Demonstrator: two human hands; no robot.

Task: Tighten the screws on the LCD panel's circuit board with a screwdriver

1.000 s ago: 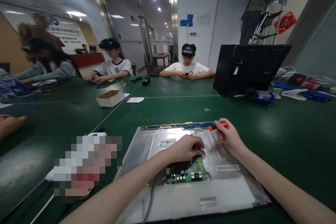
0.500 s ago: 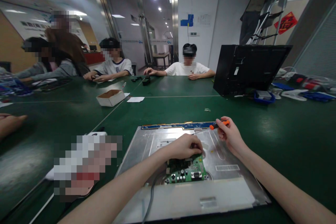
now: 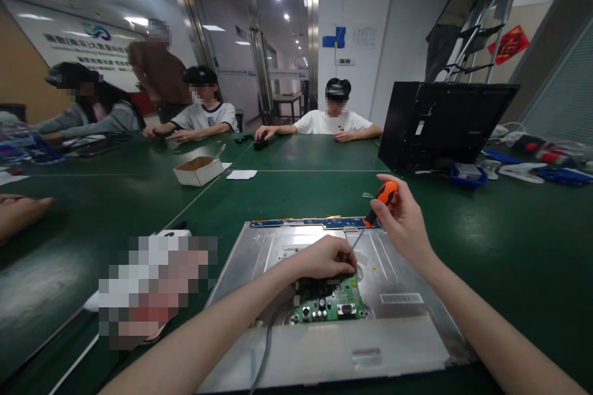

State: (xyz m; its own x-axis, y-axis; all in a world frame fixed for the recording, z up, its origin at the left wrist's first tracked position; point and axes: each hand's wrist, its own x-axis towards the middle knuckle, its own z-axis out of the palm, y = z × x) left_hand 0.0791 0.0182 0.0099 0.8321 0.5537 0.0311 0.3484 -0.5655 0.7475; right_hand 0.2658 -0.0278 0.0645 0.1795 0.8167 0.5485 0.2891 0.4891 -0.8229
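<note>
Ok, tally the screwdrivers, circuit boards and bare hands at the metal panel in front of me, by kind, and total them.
Screwdrivers: 1, the orange-and-black screwdriver
Circuit boards: 2, the green board and the blue strip
Bare hands: 2, the left hand and the right hand
Total: 5

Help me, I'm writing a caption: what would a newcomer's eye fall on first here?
First comes the orange-and-black-handled screwdriver in the right hand, slanting down toward the left hand. Next, the green, component-studded circuit board on the flat silver metal panel. Beyond, the large black boxy casing stands on the green table, at the picture's right.
</note>
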